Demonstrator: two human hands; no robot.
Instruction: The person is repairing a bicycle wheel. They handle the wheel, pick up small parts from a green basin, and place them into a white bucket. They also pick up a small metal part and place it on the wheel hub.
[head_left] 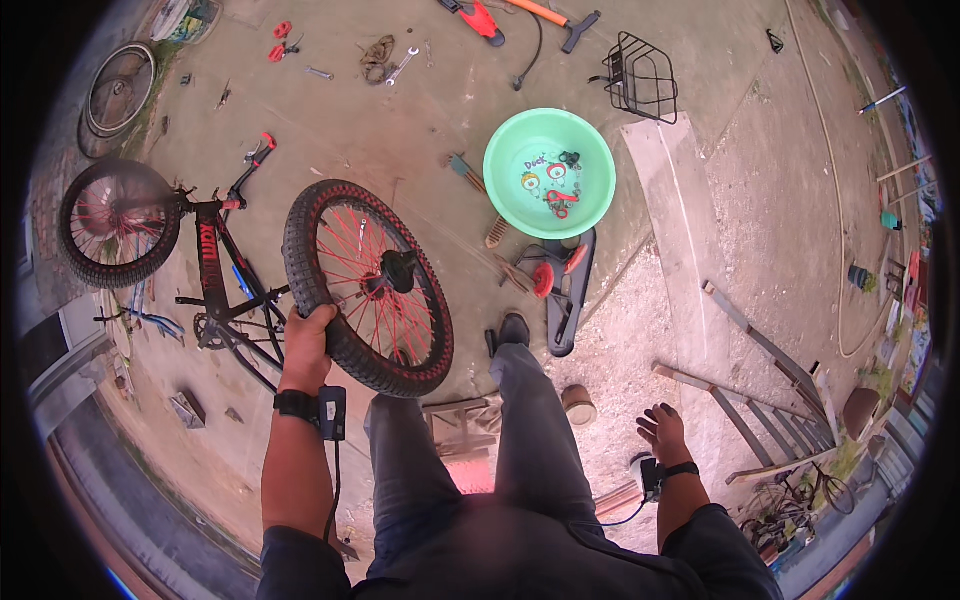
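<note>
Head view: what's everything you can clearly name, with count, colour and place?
loose bicycle wheel: 1, black and red, centre-left
bicycle frame: 1, black and red, left
second knobbly wheel: 1, black and red, far left
pale-rimmed wheel: 1, grey, upper left
basin: 1, mint green, upper centre
wire basket: 1, black, upper right
hammer: 1, orange and dark, top
wrenches: at least 2, silver, top
trouser legs: 2, grey, lower centre
left hand: 1, bare, on loose bicycle wheel
right hand: 1, bare, lower right
</note>
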